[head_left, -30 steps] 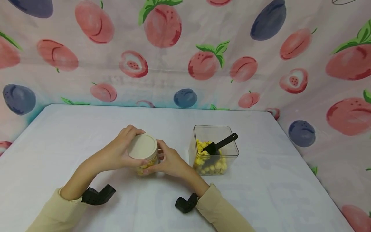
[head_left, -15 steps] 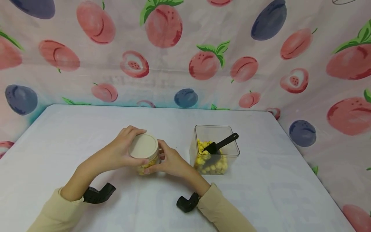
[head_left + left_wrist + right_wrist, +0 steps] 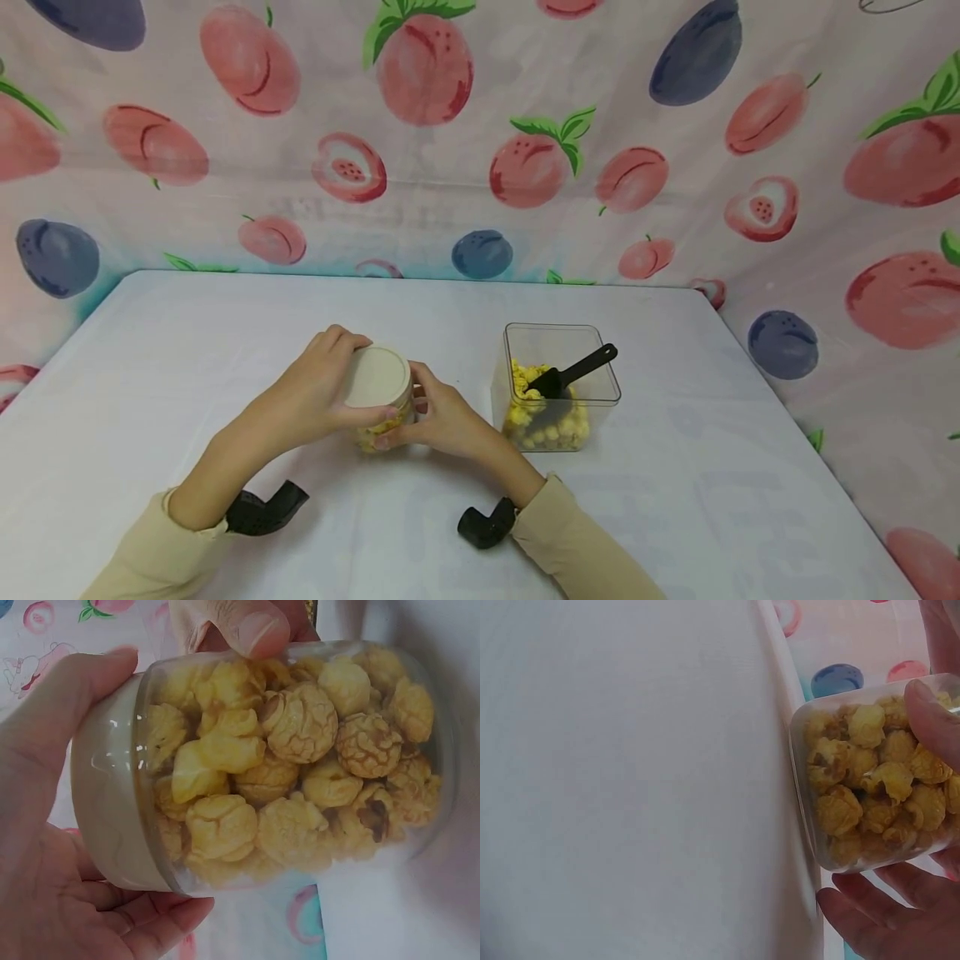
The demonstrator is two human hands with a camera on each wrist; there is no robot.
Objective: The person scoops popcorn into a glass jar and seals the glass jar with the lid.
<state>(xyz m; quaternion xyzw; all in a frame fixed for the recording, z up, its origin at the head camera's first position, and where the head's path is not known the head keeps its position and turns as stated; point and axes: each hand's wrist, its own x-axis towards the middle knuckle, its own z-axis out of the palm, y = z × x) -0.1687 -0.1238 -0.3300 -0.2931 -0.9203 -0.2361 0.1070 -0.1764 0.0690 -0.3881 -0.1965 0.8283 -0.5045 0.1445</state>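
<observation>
A clear round jar (image 3: 300, 765) with a cream lid (image 3: 378, 377) is full of caramel popcorn (image 3: 885, 780) and stands near the middle of the white table. My left hand (image 3: 315, 396) grips the lid from the left, thumb across its near side and fingers round its far side. Lower down, my right hand (image 3: 446, 423) holds the jar's body from the right, with the thumb in front. The lid sits on the jar, but whether it is fully tightened cannot be seen.
To the right of the hands stands a clear square container (image 3: 497, 400) partly filled with yellow popcorn (image 3: 555, 433). A black scoop (image 3: 577, 370) leans in it, handle over the right side. Behind the table (image 3: 712, 467) hangs a fruit-print cloth (image 3: 435, 183).
My left hand has turned a little on the lid, its thumb shifting right along the near edge and its wrist moving right. The right hand keeps its hold on the jar.
</observation>
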